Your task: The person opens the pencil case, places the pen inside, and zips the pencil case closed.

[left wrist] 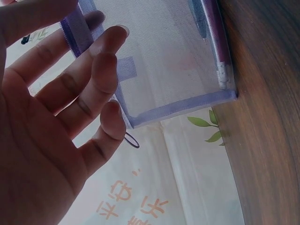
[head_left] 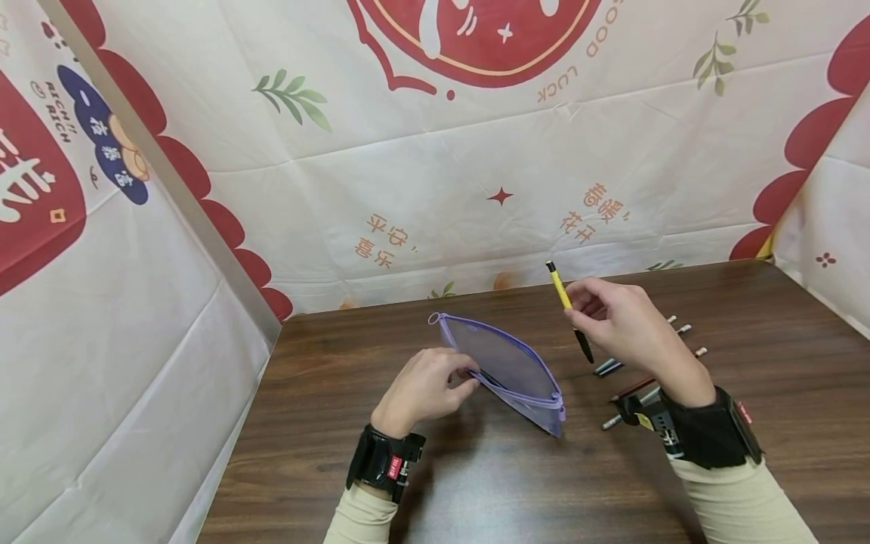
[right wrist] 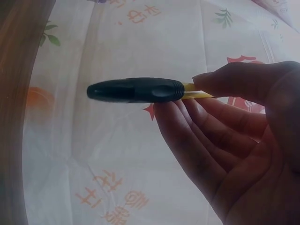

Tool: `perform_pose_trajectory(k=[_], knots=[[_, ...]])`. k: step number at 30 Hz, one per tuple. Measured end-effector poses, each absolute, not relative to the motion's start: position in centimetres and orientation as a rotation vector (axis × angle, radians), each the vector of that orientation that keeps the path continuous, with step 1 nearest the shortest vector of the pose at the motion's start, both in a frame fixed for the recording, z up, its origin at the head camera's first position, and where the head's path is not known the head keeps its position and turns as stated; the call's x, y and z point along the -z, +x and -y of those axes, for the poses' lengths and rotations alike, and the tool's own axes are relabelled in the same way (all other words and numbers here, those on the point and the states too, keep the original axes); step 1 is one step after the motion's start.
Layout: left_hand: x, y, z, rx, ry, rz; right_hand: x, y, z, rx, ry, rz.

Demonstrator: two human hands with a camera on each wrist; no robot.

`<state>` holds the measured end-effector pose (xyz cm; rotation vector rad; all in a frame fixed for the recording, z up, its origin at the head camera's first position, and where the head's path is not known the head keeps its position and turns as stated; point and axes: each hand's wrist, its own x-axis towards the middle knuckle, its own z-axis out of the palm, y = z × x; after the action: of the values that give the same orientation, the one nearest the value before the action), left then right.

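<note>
Left hand (head_left: 427, 387) pinches the rim of the gaping mesh pouch (head_left: 501, 353); right hand (head_left: 628, 325) grips the yellow pen (head_left: 559, 289), apart from the pouch, to its right. Step judged as pouch-filling — next move seems to call for bringing the pen over the opening

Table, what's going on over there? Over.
Right hand pinching yellow-and-black pen. Left hand gripping open mesh pouch. Nothing visible between pen and pouch.
</note>
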<state>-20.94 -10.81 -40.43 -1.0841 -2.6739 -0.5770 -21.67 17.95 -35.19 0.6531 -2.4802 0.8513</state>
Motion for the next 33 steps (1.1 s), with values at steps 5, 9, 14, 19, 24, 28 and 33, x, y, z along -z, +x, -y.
perform_pose_trajectory(k=[5,9,14,19,24,28,33], knots=[[40.38,-20.91,10.81,0.575,-1.086,2.670,35.12,-21.61,-17.86,-0.848,0.653,2.466],[40.37,-20.91,10.81,0.573,-1.087,2.668,35.05,-21.55,-17.78,-0.846,0.645,2.463],[40.40,-20.94,10.83,0.568,-1.090,2.670,35.00,-21.48,-17.70,-0.863,0.639,2.472],[40.45,-20.95,10.86,0.563,-1.091,2.673,34.99,-21.46,-17.63,-0.865,0.646,2.472],[40.49,-20.97,10.85,0.565,-1.090,2.674,35.03,-21.45,-17.53,-0.864,0.652,2.477],[40.49,-21.02,10.81,0.566,-1.088,2.670,35.04,-21.47,-17.41,-0.868,0.656,2.491],[40.45,-21.05,10.75,0.562,-1.092,2.677,34.96,-21.36,-17.33,-0.869,0.648,2.492]])
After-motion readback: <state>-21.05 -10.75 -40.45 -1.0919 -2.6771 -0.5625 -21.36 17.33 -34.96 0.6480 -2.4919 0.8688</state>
